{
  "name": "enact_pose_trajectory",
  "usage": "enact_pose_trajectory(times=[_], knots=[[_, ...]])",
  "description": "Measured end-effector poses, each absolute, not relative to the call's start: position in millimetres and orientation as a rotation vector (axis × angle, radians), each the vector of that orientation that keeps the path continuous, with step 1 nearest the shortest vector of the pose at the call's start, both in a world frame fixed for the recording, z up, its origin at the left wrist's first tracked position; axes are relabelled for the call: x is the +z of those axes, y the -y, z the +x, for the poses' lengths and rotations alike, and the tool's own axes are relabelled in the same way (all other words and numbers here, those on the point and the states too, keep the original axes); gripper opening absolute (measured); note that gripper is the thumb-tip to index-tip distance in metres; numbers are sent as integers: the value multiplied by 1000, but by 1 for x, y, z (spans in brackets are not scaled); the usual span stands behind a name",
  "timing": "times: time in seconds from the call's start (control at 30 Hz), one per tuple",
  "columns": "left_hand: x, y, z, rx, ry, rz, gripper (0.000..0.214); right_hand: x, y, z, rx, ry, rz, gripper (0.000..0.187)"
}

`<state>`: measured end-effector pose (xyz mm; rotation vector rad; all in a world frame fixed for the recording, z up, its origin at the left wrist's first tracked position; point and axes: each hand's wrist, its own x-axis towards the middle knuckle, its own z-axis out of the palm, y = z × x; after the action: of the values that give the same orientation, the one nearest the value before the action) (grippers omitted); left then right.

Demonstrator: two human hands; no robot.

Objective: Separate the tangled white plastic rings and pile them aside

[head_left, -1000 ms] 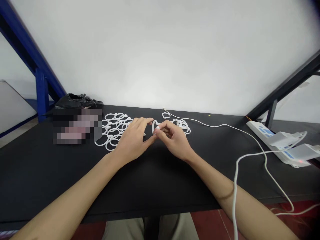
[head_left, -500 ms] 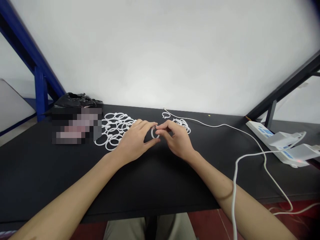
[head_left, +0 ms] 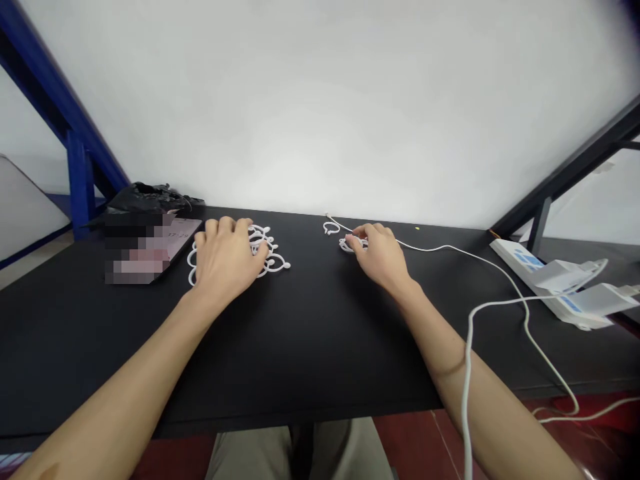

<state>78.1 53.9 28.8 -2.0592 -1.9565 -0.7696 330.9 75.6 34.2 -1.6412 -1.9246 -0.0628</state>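
Observation:
My left hand (head_left: 225, 257) lies palm down with its fingers spread over a wide group of white open rings with small knobbed ends (head_left: 287, 265). It hides much of that group. My right hand (head_left: 383, 257) is at a smaller bunch of white rings (head_left: 345, 245), thumb and index finger closed on its edge. The palm covers the right side of the bunch. One loose white ring (head_left: 332, 232) lies just behind it, close to the wall.
A phone (head_left: 183, 241), partly blurred out, and a crumpled black plastic bag (head_left: 150, 197) lie at the left. On the right sits a white power strip (head_left: 520, 257) with plugged-in adapters. A white cable (head_left: 470, 373) hangs across my right forearm.
My hands have moved apart from the ring they held between them. The left went left onto the wide group; the right went right to the small bunch, which sits slightly further left.

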Motion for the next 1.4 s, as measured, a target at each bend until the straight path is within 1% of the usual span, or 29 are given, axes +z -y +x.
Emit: enact_pose_trajectory(times=[0.1, 0.17, 0.23, 0.33, 0.4, 0.47, 0.53, 0.67, 0.77, 0.93, 1.13, 1.3, 1.4], knots=[[29, -54, 69, -579, 2107, -1965, 49, 29, -80, 341, -227, 2010, -1859, 36], [30, -53, 68, -537, 2138, -1946, 50, 25, -80, 342, -268, 2075, -1896, 41], [30, -52, 70, -544, 2140, -1951, 52, 22, -79, 342, -293, 2112, -1885, 35], [28, -53, 75, -632, 2078, -2026, 52, 21, -80, 341, -312, 2120, -1840, 18], [26, -54, 80, -716, 1995, -2122, 48, 22, -80, 339, -307, 2106, -1783, 15], [24, -54, 84, -800, 1883, -2248, 43, 23, -80, 336, -265, 2068, -1686, 13], [22, -53, 88, -880, 1752, -2383, 39, 25, -78, 330, -145, 2001, -1546, 11], [19, -51, 94, -994, 1545, -2589, 41, 27, -67, 310, 289, 1872, -1238, 11], [19, -50, 97, -1018, 1500, -2661, 42, 27, -59, 297, 427, 1864, -1124, 10], [20, -49, 98, -1003, 1535, -2725, 40, 25, -54, 288, 465, 1875, -1093, 8], [21, -47, 98, -1012, 1517, -2733, 42, 27, -53, 288, 397, 1824, -1087, 9], [20, -46, 99, -961, 1400, -2779, 22, 30, -51, 287, 343, 1787, -1143, 11], [18, -46, 99, -891, 1297, -2846, 19, 27, -52, 288, 328, 1799, -1148, 11]])
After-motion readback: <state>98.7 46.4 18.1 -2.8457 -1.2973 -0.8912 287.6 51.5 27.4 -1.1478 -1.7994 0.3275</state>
